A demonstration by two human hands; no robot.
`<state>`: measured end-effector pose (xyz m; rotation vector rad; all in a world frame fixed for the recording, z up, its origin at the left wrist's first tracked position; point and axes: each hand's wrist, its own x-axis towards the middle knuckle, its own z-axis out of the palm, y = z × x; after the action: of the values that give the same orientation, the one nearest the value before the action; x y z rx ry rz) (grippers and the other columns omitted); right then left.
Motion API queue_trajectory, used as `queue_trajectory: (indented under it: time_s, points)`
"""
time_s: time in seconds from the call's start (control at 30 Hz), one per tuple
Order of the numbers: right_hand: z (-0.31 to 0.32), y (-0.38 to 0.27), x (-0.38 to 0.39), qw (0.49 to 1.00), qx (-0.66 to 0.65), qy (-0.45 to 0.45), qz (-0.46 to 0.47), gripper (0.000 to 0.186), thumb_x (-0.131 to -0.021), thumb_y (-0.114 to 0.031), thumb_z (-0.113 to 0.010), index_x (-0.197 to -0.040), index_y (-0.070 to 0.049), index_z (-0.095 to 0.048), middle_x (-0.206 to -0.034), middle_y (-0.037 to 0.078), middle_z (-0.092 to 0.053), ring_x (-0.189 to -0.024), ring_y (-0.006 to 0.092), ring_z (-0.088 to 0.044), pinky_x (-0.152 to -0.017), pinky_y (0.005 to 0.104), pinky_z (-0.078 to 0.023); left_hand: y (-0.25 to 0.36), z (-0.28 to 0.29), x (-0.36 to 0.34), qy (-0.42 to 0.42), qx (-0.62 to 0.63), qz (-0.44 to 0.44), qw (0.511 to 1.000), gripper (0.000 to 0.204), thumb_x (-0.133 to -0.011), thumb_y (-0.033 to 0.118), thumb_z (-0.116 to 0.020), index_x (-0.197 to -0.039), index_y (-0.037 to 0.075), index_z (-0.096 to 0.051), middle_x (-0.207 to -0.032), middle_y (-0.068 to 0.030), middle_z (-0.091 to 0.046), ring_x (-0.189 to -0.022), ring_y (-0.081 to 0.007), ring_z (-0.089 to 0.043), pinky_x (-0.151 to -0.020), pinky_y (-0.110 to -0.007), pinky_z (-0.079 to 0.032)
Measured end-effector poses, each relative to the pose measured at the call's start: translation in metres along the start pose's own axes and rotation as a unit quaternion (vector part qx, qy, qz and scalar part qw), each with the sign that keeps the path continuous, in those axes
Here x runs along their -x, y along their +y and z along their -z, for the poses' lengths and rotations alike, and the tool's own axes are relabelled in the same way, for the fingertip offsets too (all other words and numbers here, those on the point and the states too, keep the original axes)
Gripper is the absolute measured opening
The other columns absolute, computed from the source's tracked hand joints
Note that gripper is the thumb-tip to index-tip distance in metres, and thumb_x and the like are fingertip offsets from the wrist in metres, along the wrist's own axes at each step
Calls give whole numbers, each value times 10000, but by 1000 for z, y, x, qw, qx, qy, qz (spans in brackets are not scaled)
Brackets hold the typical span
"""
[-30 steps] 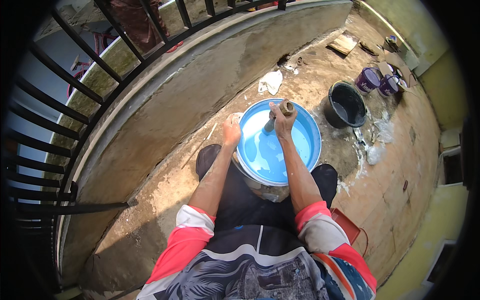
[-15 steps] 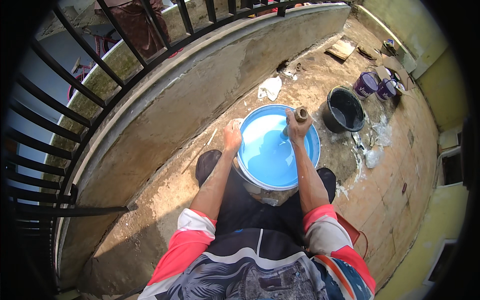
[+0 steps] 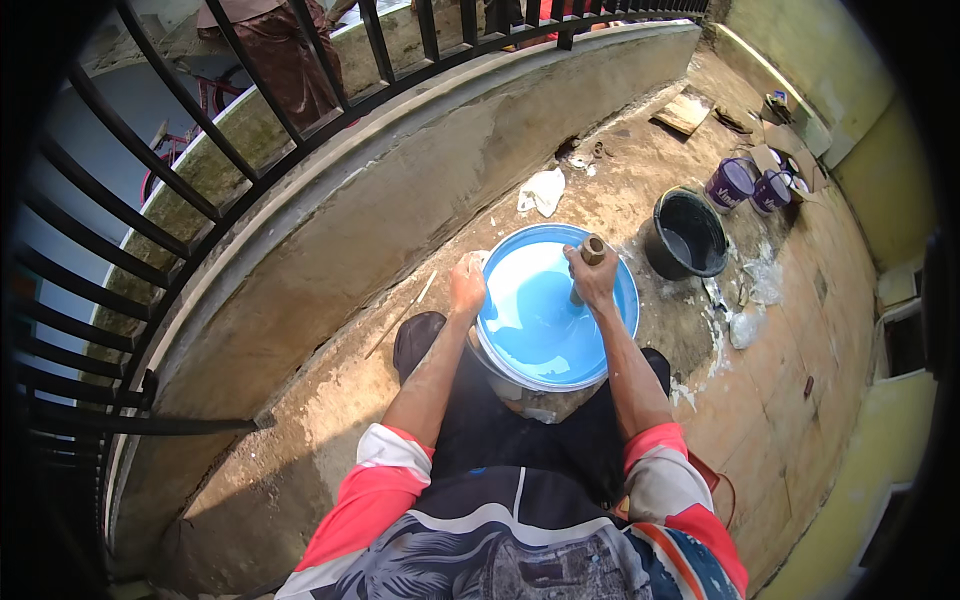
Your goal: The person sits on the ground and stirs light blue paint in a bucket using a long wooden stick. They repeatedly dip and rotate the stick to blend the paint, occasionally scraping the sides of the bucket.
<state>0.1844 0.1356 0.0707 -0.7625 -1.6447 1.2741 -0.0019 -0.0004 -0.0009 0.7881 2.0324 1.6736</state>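
Note:
Between my knees stands a round white bucket (image 3: 637, 325) of light blue paint (image 3: 545, 345). My left hand (image 3: 467, 287) is closed on the left side of its rim, where a bit of something white shows by the fingers. Over the right part of the bucket, my right hand (image 3: 597, 277) is wrapped round a thick brown stick (image 3: 593, 247) that looks like bamboo. The stick is held upright, slightly tilted, with its top end above my fist. Its lower end is sunk in the paint and hidden there.
A black bucket (image 3: 686, 235) stands right of the paint, with purple pails (image 3: 730, 186) beyond. Clear plastic bags (image 3: 748, 325) and white splashes lie nearby. A white cloth (image 3: 541, 192) and a thin stick (image 3: 402, 313) are near the low wall (image 3: 400, 190) with black railing (image 3: 150, 160).
My right hand and the stick have shifted slightly left and toward me within the paint. The left hand stays on the rim, and the view has tilted a little.

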Motion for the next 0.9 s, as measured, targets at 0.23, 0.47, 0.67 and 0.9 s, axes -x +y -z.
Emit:
queue_trajectory:
  time_s: [0.23, 0.47, 0.67, 0.9]
  points:
    - [-43, 8, 1, 974, -211, 76, -12, 258, -877, -31, -713, -755, -86, -492, -636, -14, -501, -535, 76, -475, -480, 259, -380, 6, -5, 1, -18, -2, 22, 1000, 344, -1022, 163, -412, -1089, 11, -713, -1004, -141, -728, -950, -238, -662, -883, -362, -490]
    - [-5, -18, 31, 965, -188, -145, -116, 251, -860, -33, -716, -754, -89, -496, -633, -3, -511, -499, 78, -474, -442, 263, -371, -10, -1, -1, -4, -6, -10, 1000, 340, -1024, 173, -425, -1093, 2, -710, -1021, -165, -731, -959, -277, -677, -880, -382, -501]
    - [10, 7, -6, 997, -13, 75, 27, 234, -849, -80, -745, -720, -79, -549, -638, -22, -552, -587, 59, -526, -531, 245, -406, 26, 2, 8, -6, -2, 4, 1000, 328, -1031, 165, -430, -1083, -16, -697, -1002, -173, -729, -917, -279, -686, -841, -388, -515]
    - [-28, -3, 6, 946, -296, 119, -57, 218, -854, 16, -704, -773, -76, -523, -642, 0, -547, -512, 85, -496, -462, 260, -393, 18, 3, 9, -8, 14, -12, 1000, 324, -1020, 151, -436, -1058, -35, -699, -962, -179, -731, -897, -275, -686, -828, -390, -517]
